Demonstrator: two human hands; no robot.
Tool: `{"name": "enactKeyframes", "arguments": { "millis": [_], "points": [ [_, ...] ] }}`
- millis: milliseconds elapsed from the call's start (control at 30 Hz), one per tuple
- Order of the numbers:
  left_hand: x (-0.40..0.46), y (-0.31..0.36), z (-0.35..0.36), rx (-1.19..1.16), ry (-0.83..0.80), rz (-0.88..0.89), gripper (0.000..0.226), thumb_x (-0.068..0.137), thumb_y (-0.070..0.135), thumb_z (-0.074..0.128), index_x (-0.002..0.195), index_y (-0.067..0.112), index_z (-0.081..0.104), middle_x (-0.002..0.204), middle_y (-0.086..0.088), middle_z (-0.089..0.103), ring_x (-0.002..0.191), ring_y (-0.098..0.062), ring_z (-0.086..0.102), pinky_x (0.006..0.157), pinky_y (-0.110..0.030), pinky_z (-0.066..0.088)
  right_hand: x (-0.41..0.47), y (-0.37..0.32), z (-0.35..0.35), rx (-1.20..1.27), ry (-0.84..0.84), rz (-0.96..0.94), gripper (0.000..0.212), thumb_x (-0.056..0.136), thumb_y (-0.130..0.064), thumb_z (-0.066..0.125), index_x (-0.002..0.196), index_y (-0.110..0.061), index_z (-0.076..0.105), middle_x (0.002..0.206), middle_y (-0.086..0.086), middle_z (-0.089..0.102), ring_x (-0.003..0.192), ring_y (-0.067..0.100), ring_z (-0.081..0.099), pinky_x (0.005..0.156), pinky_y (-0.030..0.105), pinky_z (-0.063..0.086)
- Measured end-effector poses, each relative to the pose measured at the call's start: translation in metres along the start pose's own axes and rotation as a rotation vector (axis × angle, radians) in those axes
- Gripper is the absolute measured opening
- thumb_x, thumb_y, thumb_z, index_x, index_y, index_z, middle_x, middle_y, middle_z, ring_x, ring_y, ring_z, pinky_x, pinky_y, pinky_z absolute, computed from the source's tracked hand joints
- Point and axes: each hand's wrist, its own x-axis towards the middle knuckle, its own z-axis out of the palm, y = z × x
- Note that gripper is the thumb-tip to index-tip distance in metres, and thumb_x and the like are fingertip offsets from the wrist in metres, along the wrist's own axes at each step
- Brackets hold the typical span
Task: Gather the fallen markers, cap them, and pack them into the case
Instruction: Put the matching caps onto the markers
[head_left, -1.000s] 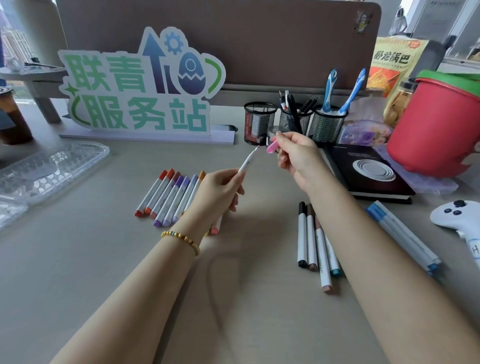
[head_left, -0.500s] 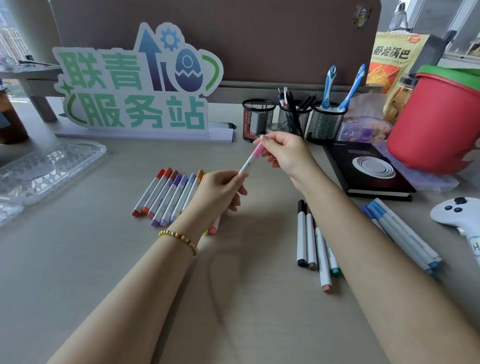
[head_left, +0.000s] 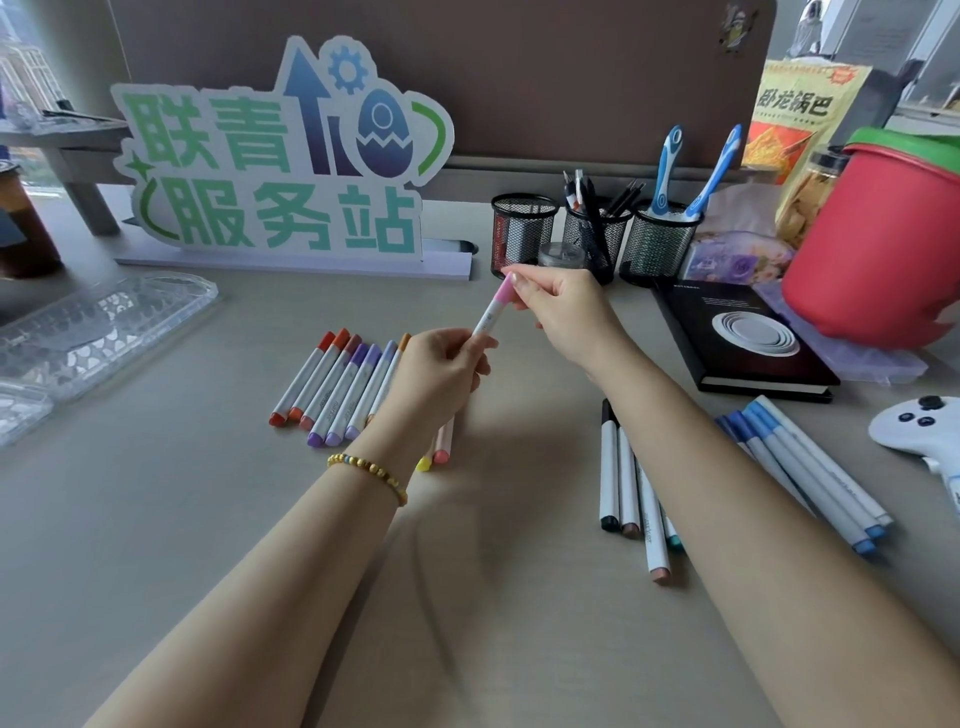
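My left hand (head_left: 441, 374) grips the lower barrel of a white marker (head_left: 487, 321) that points up and to the right. My right hand (head_left: 566, 312) pinches the pink cap (head_left: 504, 295) seated on the marker's upper end. A row of capped red, orange and purple markers (head_left: 337, 389) lies left of my left hand. Two more, yellow and pink tipped (head_left: 436, 452), lie under my left wrist. Dark, brown and teal markers (head_left: 631, 483) lie right of centre. Blue markers (head_left: 810, 478) lie far right. The clear plastic case (head_left: 98, 332) lies open at the left edge.
A green and blue standing sign (head_left: 280, 171) is at the back. Three mesh pen cups (head_left: 597, 234) stand behind my hands. A black book (head_left: 743, 343), a red tub (head_left: 883, 249) and a white game controller (head_left: 919, 431) crowd the right side.
The pink cap, held apart from the marker tip a second ago, is now pushed onto the marker's end by my right hand. My left hand stayed in place.
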Motion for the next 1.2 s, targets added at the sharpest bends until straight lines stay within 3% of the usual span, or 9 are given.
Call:
{"name": "enactKeyframes", "arguments": {
  "millis": [133,333,433,567,700,800,900,1000,1200],
  "points": [
    [0.001,-0.004,0.002,0.056,0.020,-0.004,0.022,0.097,0.013,0.046,0.090,0.005,0.066,0.057,0.002,0.050,0.040,-0.003,0.038,0.042,-0.014,0.031,-0.002,0.004,0.004,-0.046,-0.033,0.018,0.027,0.098,-0.016,0.046,0.107,-0.005,0.069,0.103,0.018,0.070,0.088,0.021,0.064,0.072,0.023,0.043],
    [0.001,-0.002,0.002,0.108,0.006,0.054,0.021,0.097,0.014,0.047,0.092,0.006,0.066,0.060,0.002,0.055,0.040,-0.003,0.041,0.044,-0.016,0.035,-0.003,0.001,0.002,0.118,-0.017,0.076,0.026,0.098,-0.017,0.047,0.115,-0.009,0.064,0.106,0.011,0.069,0.075,-0.001,0.058,0.060,0.002,0.040],
    [0.000,0.001,0.000,0.152,-0.032,0.092,0.019,0.096,0.017,0.048,0.091,0.009,0.065,0.064,0.003,0.061,0.040,0.001,0.051,0.043,-0.013,0.042,-0.005,-0.004,0.006,0.228,-0.012,0.095,0.014,0.096,-0.015,0.051,0.105,-0.012,0.060,0.091,0.009,0.068,0.063,-0.005,0.056,0.053,0.000,0.038],
    [0.005,-0.001,-0.013,0.293,0.035,0.099,0.031,0.097,0.032,0.045,0.082,0.017,0.068,0.066,0.006,0.065,0.053,-0.002,0.058,0.063,-0.023,0.052,-0.004,-0.007,0.005,0.323,0.059,0.162,0.004,0.094,-0.007,0.052,0.096,-0.008,0.055,0.074,0.004,0.060,0.042,-0.011,0.051,0.044,0.002,0.035],
    [0.017,-0.003,-0.035,0.420,0.219,0.076,0.027,0.097,0.023,0.045,0.096,0.011,0.070,0.088,-0.003,0.070,0.081,-0.017,0.063,0.084,-0.036,0.053,-0.005,0.001,0.004,0.141,-0.022,0.286,0.011,0.092,-0.009,0.056,0.082,-0.013,0.056,0.066,0.000,0.056,0.032,-0.009,0.045,0.035,0.004,0.029],
    [0.024,-0.004,-0.046,0.492,0.270,0.076,0.023,0.093,0.014,0.048,0.101,0.014,0.069,0.105,-0.004,0.069,0.097,-0.020,0.063,0.090,-0.035,0.051,-0.005,0.010,0.022,-0.002,-0.162,0.316,0.017,0.090,-0.012,0.061,0.074,-0.013,0.055,0.065,0.000,0.056,0.048,0.002,0.055,0.047,0.011,0.042],
    [0.022,-0.003,-0.054,0.562,0.249,0.064,0.024,0.092,0.014,0.048,0.105,0.014,0.068,0.110,-0.006,0.067,0.102,-0.024,0.061,0.090,-0.035,0.050,-0.003,0.019,0.038,-0.142,-0.216,0.308,0.016,0.086,-0.019,0.066,0.074,-0.015,0.055,0.075,0.003,0.061,0.065,0.015,0.056,0.067,0.031,0.049],
    [0.016,-0.001,-0.069,0.677,0.239,0.056,0.028,0.090,0.011,0.045,0.107,0.013,0.067,0.111,-0.009,0.066,0.101,-0.028,0.060,0.089,-0.038,0.051,-0.004,0.020,0.038,-0.208,-0.272,0.302,0.014,0.086,-0.025,0.066,0.090,-0.014,0.058,0.078,0.004,0.061,0.065,0.014,0.050,0.060,0.026,0.039],
    [0.002,-0.007,-0.125,0.791,0.297,0.039,0.026,0.093,0.018,0.047,0.112,0.017,0.064,0.117,-0.007,0.064,0.107,-0.024,0.059,0.089,-0.035,0.050,0.003,-0.001,0.039,-0.330,-0.230,0.219,0.024,0.089,-0.025,0.061,0.107,-0.008,0.062,0.099,0.007,0.060,0.089,0.019,0.053,0.077,0.025,0.039]
  ]
}}
